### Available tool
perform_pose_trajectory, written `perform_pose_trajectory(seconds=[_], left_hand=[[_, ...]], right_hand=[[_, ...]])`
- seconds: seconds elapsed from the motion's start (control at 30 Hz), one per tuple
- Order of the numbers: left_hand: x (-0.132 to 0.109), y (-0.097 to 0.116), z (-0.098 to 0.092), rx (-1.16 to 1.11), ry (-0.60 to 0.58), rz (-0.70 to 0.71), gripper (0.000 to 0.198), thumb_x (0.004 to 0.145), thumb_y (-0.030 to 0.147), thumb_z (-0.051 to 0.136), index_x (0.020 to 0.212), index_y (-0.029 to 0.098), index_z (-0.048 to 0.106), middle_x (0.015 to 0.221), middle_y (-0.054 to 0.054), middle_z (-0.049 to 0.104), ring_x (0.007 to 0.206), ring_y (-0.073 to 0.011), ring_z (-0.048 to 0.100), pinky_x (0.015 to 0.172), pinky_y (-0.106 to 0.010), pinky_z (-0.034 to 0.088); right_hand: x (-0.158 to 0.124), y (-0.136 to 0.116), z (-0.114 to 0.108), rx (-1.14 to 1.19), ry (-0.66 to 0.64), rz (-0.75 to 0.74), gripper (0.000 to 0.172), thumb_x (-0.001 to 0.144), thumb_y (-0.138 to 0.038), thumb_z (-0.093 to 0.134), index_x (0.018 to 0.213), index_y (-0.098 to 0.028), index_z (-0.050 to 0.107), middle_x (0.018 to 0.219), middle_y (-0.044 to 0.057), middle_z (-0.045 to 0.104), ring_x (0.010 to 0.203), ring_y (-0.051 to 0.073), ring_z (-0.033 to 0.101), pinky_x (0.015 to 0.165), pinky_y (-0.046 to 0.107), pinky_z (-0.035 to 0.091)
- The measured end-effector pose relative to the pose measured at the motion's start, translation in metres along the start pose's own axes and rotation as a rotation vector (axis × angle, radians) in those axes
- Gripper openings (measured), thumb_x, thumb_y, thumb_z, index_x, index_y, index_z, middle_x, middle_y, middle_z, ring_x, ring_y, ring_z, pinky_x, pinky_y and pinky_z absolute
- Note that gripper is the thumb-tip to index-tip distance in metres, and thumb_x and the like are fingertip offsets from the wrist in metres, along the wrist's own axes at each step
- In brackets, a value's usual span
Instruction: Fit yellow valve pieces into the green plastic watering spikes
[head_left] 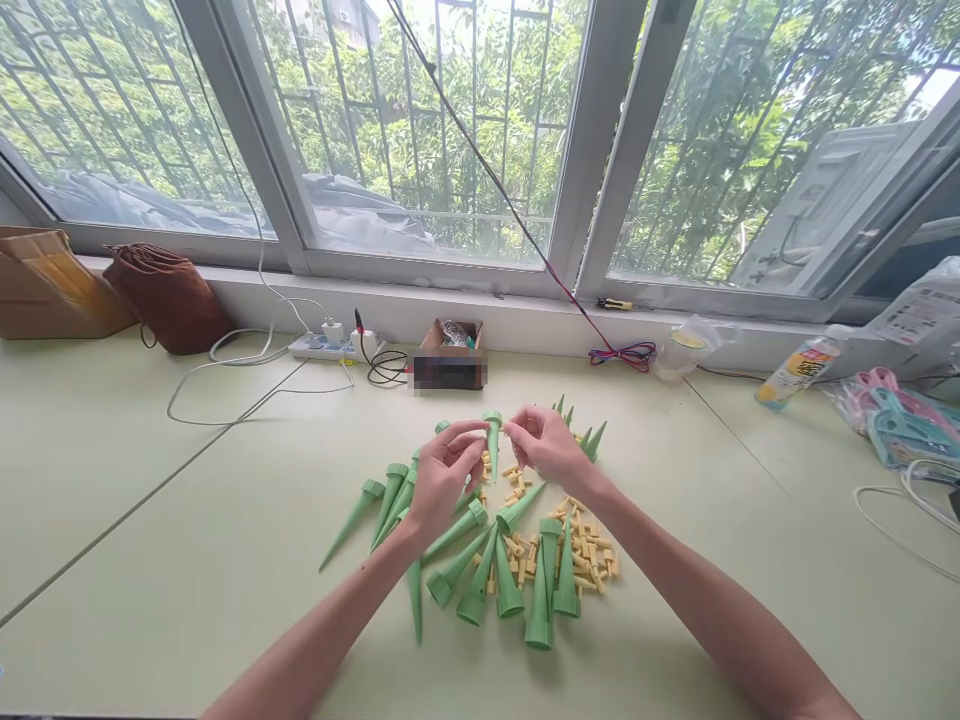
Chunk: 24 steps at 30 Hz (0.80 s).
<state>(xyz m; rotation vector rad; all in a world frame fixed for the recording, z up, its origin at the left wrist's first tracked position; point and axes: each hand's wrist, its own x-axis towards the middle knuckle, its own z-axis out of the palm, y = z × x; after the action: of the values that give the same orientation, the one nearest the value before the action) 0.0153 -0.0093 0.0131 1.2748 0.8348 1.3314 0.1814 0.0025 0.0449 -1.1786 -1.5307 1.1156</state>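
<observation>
A green plastic watering spike (493, 445) is held upright, point down, above the pile, with the fingers of my left hand (448, 470) closed on its upper part. My right hand (546, 440) pinches a small yellow valve piece (505, 428) against the side of that spike, just under its ribbed cap; the fingertips hide most of the piece. Below the hands, loose yellow valve pieces (592, 555) lie heaped on the table. Several green spikes (540, 600) lie on and in front of the heap. More capped spikes (390, 490) lie to the left, partly behind my left hand.
More spikes (592, 440) lie beyond my right wrist. Along the window sill are a brown pouch (169, 300), a power strip (315, 347), a small open box (450, 350) and coiled wires (622, 355). A spray bottle (799, 372) and bagged hangers (900, 420) are at right.
</observation>
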Motion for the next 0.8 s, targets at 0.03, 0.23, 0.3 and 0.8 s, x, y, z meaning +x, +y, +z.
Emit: perform_pose_trajectory(seconds=[0.03, 0.23, 0.3, 0.8], left_hand=[[-0.0002, -0.0001, -0.0004, 0.002, -0.011, 0.000, 0.025, 0.083, 0.029, 0.066, 0.106, 0.019, 0.067, 0.069, 0.001, 0.060, 0.046, -0.0058, 0.040, 0.038, -0.017, 0.034], [-0.0004, -0.0017, -0.0016, 0.006, -0.043, 0.009, 0.032, 0.081, 0.029, 0.067, 0.112, 0.019, 0.067, 0.080, -0.003, 0.066, 0.050, -0.0069, 0.045, 0.042, -0.019, 0.039], [0.0001, -0.0020, -0.0021, 0.015, -0.042, 0.006, 0.033, 0.081, 0.030, 0.068, 0.113, 0.020, 0.067, 0.082, -0.003, 0.067, 0.050, -0.0066, 0.045, 0.042, -0.019, 0.039], [0.0003, -0.0007, -0.0035, 0.237, -0.038, 0.100, 0.033, 0.079, 0.028, 0.071, 0.111, 0.022, 0.070, 0.090, -0.002, 0.061, 0.054, -0.0051, 0.046, 0.049, -0.019, 0.044]], right_hand=[[0.0000, -0.0001, -0.0002, -0.003, 0.001, 0.000, 0.026, 0.084, -0.040, 0.059, 0.072, -0.019, 0.052, 0.052, -0.003, 0.056, 0.042, 0.010, 0.050, 0.045, 0.023, 0.038], [0.0007, 0.0025, -0.0024, 0.004, -0.001, -0.021, 0.027, 0.085, -0.042, 0.059, 0.073, -0.019, 0.054, 0.052, -0.003, 0.056, 0.043, 0.010, 0.050, 0.045, 0.023, 0.039], [0.0012, 0.0037, -0.0030, 0.005, -0.003, -0.024, 0.027, 0.085, -0.042, 0.060, 0.074, -0.019, 0.054, 0.053, -0.003, 0.056, 0.043, 0.010, 0.051, 0.046, 0.023, 0.040], [0.0012, 0.0054, -0.0040, -0.068, 0.004, -0.012, 0.023, 0.086, -0.038, 0.058, 0.074, -0.019, 0.055, 0.048, -0.003, 0.055, 0.042, 0.011, 0.051, 0.045, 0.023, 0.037]])
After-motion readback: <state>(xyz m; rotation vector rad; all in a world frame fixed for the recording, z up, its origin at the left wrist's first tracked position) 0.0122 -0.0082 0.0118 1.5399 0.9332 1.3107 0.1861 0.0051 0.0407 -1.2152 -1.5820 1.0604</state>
